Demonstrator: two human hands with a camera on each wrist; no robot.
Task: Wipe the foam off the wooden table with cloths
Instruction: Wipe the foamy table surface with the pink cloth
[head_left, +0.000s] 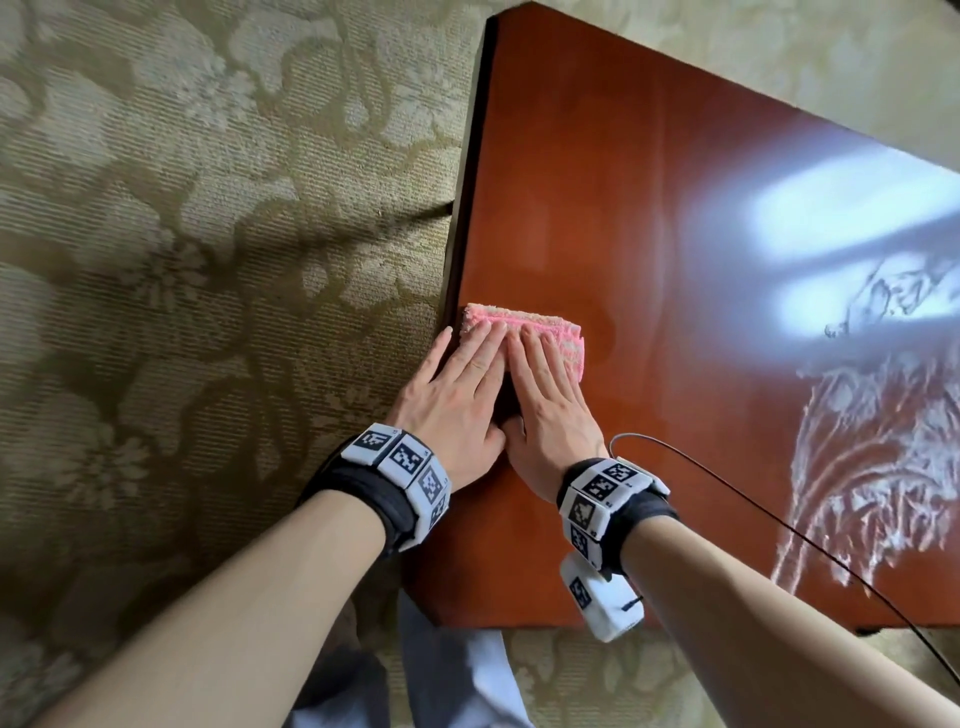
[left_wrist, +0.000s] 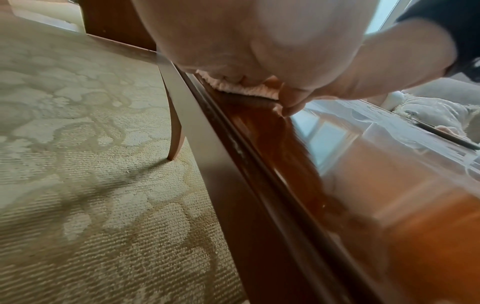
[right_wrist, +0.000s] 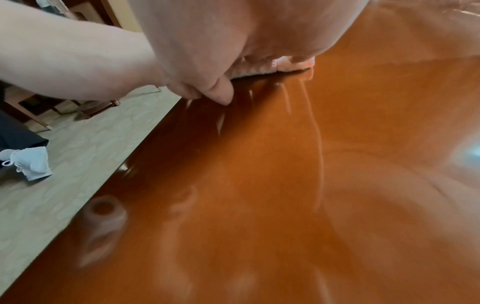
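A folded pink cloth (head_left: 540, 323) lies at the left edge of the glossy wooden table (head_left: 597, 182). My left hand (head_left: 457, 387) and right hand (head_left: 545, 395) lie side by side on it, palms down, fingers straight and pressing flat. My left little finger hangs over the table's edge. White foam (head_left: 878, 457) is smeared in streaks across the right part of the table, well away from both hands. The left wrist view shows the cloth (left_wrist: 249, 90) under my palm at the table edge (left_wrist: 233, 164). In the right wrist view the cloth (right_wrist: 293, 64) peeks out beneath my palm.
Patterned beige carpet (head_left: 208, 260) surrounds the table. A thin black cable (head_left: 779, 519) runs from my right wristband across the table's near right part. A table leg (left_wrist: 176, 133) stands below the left edge. A white shoe (right_wrist: 31, 162) is on the carpet.
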